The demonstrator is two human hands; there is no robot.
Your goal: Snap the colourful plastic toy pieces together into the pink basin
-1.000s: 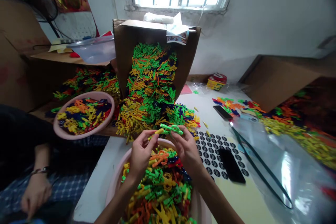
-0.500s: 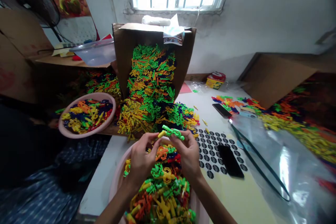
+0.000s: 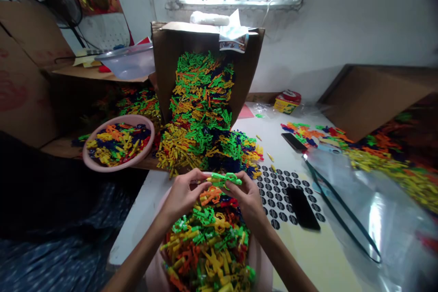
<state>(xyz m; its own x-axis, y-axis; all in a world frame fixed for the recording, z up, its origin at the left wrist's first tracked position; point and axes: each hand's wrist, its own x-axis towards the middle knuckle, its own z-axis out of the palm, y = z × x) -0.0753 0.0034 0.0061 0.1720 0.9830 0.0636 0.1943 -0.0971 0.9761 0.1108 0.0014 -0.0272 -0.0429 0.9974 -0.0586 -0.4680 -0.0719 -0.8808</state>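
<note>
My right hand (image 3: 249,197) pinches a small green plastic toy piece (image 3: 226,179) above a pink basin (image 3: 263,264). My left hand (image 3: 185,195) is closed on a slim yellow plastic piece (image 3: 208,179), mostly hidden by its fingers. The yellow piece's end meets the left end of the green one; whether they are joined I cannot tell. Below both hands, the basin is heaped with mixed plastic pieces (image 3: 214,260) in green, yellow, orange and red. Some of them have a yellow stick attached.
Behind the basin, a tipped cardboard box (image 3: 251,61) spills loose coloured pieces (image 3: 201,100). Left is a second pink basin (image 3: 89,163), near a person in dark clothing (image 3: 61,191). Right are round black stickers (image 3: 272,203), a black phone (image 3: 303,208) and a green strap (image 3: 342,212).
The yellow and green pieces now lie in line, where before the yellow one was angled below the green. My view has shifted slightly.
</note>
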